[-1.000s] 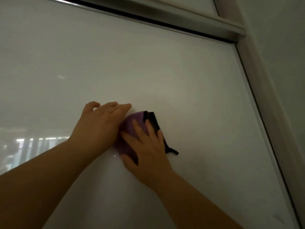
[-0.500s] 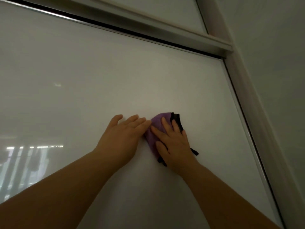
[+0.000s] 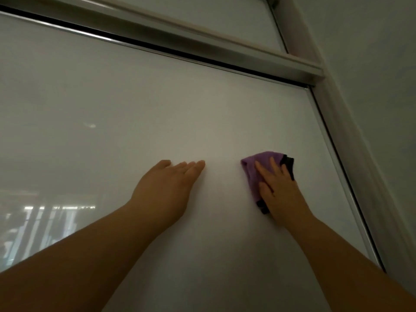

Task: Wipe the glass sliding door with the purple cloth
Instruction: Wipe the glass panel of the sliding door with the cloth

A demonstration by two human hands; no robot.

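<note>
We see two bare hands, one cloth and one big door. The frosted white glass sliding door (image 3: 135,109) fills most of the view. One silver metal rail (image 3: 202,41) runs along its top, and one pale metal post (image 3: 351,167) runs down its right side. A plain grey wall (image 3: 378,75) is to the right of the post.

The one soft purple cloth with a black edge (image 3: 253,172) lies flat on the glass, on the right part of the door, near the post but not touching it. Our right hand (image 3: 281,194) lies on top of it. The fingers are straight and a little spread, and they press the cloth onto the glass. They are not curled round it. The purple part pokes out to the left of the hand and above the fingertips. Bits of the black edge show by the fingertips on the right and down by the thumb.

Our left hand (image 3: 166,190) rests flat on the bare glass, well apart from the cloth, to its left. Its fingers are straight and close together, and it holds nothing.

Low on the left, some bright lights (image 3: 56,208) shine in the glass.
</note>
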